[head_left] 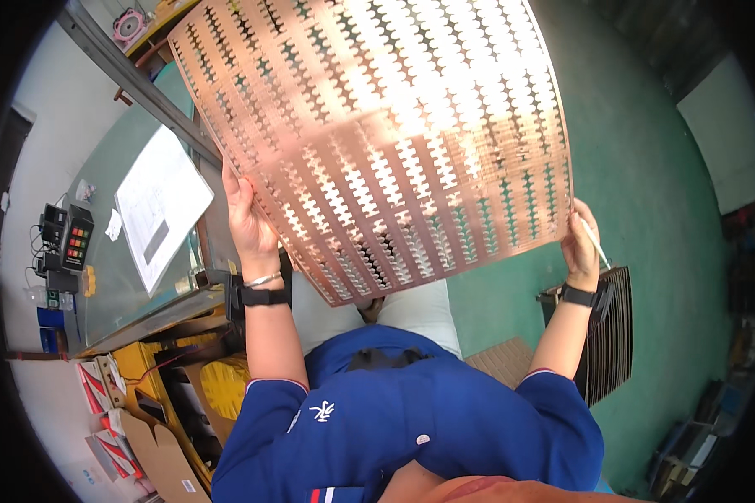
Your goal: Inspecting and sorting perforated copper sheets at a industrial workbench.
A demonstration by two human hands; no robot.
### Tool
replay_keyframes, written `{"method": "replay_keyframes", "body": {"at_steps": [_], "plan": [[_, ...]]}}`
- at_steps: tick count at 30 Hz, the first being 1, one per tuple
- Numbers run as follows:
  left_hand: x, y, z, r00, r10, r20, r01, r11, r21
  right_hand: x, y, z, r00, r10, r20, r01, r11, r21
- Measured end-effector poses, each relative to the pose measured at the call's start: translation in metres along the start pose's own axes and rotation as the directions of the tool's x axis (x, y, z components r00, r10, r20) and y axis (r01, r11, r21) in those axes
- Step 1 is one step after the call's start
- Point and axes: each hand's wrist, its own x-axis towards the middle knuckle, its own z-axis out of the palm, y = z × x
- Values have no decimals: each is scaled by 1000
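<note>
A large copper-coloured panel (377, 222), with rows of small cut-outs running across it, is held up in front of me and tilted. Bright light glares off its upper middle. My left hand (250, 225) grips the panel's left edge, thumb on the near face. On the opposite edge, my right hand (580, 247) is closed round the lower right corner. A thin white pen-like stick (596, 241) also sticks out from the fingers of that hand. The fingers behind the panel are hidden.
To the left stands a table (147, 314) with a green top. It bears a white printed sheet (164, 205) and a black device with coloured buttons (77, 237). Below it are yellow bins (226, 386) and cardboard boxes (155, 457). A rack of dark upright sheets (610, 344) stands at my right.
</note>
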Motion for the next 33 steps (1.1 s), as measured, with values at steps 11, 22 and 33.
{"method": "replay_keyframes", "body": {"at_steps": [11, 22, 33], "plan": [[-10, 5, 15, 999, -13, 53, 12, 999, 30, -6, 22, -5, 997, 66, -45, -66, 998, 13], [-16, -3, 24, 998, -41, 49, 38, 997, 65, -9, 51, -20, 975, 134, -180, -120, 989, 87], [-14, -5, 27, 996, -80, -28, 81, 996, 27, -16, 53, -16, 977, 138, -161, -60, 909, 412]]}}
